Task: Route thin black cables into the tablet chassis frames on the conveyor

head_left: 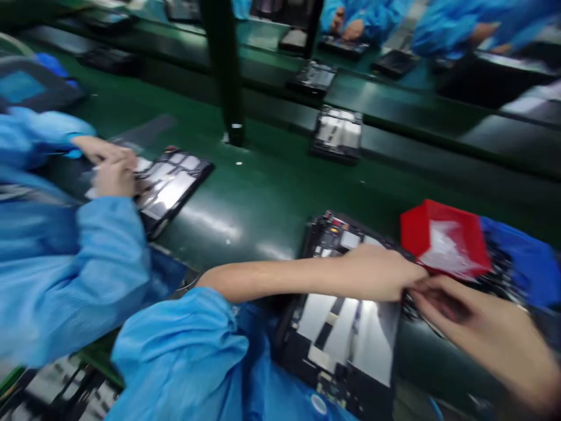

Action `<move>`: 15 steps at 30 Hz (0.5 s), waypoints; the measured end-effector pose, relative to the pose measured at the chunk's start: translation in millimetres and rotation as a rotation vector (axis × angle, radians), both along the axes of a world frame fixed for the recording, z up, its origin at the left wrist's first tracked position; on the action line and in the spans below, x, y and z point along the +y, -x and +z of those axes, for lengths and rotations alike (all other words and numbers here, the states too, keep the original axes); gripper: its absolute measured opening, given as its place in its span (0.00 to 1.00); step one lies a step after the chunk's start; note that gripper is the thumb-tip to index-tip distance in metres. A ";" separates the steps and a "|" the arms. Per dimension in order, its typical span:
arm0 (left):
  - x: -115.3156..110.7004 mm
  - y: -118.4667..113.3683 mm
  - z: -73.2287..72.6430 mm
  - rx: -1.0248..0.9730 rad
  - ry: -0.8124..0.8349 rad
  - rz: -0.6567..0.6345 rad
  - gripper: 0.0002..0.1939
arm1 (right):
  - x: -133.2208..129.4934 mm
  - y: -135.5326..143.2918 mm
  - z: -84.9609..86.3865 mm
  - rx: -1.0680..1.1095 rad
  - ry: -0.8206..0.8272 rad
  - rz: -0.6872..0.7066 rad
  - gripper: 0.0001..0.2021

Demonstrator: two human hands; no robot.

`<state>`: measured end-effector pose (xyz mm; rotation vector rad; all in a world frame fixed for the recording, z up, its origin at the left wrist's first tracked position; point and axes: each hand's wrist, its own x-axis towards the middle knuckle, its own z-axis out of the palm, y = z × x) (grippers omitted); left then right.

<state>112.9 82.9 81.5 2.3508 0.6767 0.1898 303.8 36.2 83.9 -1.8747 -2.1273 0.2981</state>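
An opened tablet with silvery battery cells and a dark frame lies right in front of me. My left hand reaches across it, closed, with its fingertips at the tablet's right edge. There it meets my right hand, whose thumb and fingers are pinched together. Whatever lies between the fingers is too small and blurred to make out. Just beyond my hands stands a red bin with clear plastic bags or film inside. Beside it are a blue bin and a heap of small black parts.
At my left, a co-worker's hands work on another opened tablet. One more opened tablet lies farther back, near a dark green post. Other people in blue sleeves sit across the line. More opened devices lie at lower left.
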 end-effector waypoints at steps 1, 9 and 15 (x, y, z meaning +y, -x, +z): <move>-0.2 -0.9 -1.7 -0.009 -0.002 0.036 0.09 | -2.4 -1.5 0.8 0.058 0.023 0.104 0.15; 22.7 11.1 -2.6 -0.354 0.358 0.407 0.10 | -33.8 -14.0 -59.7 -0.075 -0.524 -0.137 0.07; 21.2 7.0 -6.5 -0.541 0.761 0.429 0.05 | -49.5 -2.2 -101.5 -0.253 -0.278 -0.003 0.19</move>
